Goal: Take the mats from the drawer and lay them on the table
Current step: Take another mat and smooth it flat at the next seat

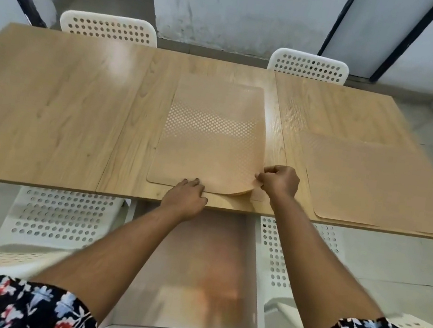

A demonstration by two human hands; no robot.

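In the head view, a person in short floral sleeves [23, 306] is leaning over a light wooden worktop [50, 112]. A stack of translucent tan mats [211, 135] is lying in the middle of the worktop, its long side running away from the person. The left hand [185, 201] is resting palm down at the near edge of that stack, its fingers spread flat and pressing on the top sheet, holding nothing. The right hand [279, 182] is closing finger and thumb on the near right corner of the top mat, and that corner is curling up off the sheets beneath it. Another mat [382, 184] is lying flat on the right part of the worktop, well apart from the stack and close to the near edge. Below the worktop's near edge, between the forearms, a white drawer [254, 294] is standing pulled open; its contents are too blurred to tell. White perforated chairs [63, 217] are standing around the worktop.
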